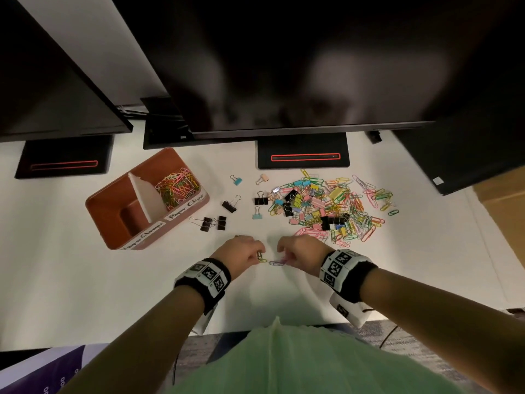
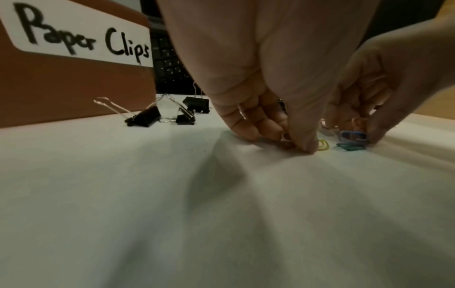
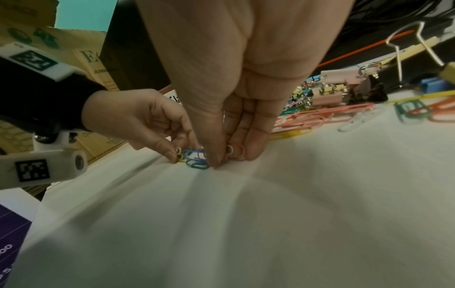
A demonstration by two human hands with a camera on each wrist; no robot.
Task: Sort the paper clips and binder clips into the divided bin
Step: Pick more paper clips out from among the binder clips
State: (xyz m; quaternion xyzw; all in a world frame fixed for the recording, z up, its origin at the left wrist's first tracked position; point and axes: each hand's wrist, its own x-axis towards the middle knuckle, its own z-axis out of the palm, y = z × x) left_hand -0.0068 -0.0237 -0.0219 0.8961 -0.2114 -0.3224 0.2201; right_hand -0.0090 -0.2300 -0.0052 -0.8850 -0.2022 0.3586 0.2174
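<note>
Partway through, my left hand (image 1: 246, 249) and right hand (image 1: 301, 249) each pinch paper clips (image 1: 275, 262); one bin (image 1: 113, 200) compartment holds some, the far-right pile (image 1: 326, 206) remains.

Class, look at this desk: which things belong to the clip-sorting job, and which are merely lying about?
Belong to the job:
divided bin
mixed pile of clips
loose black binder clips
paper clips under the left hand and right hand

Lying about:
monitors
cardboard box
keyboard
</note>
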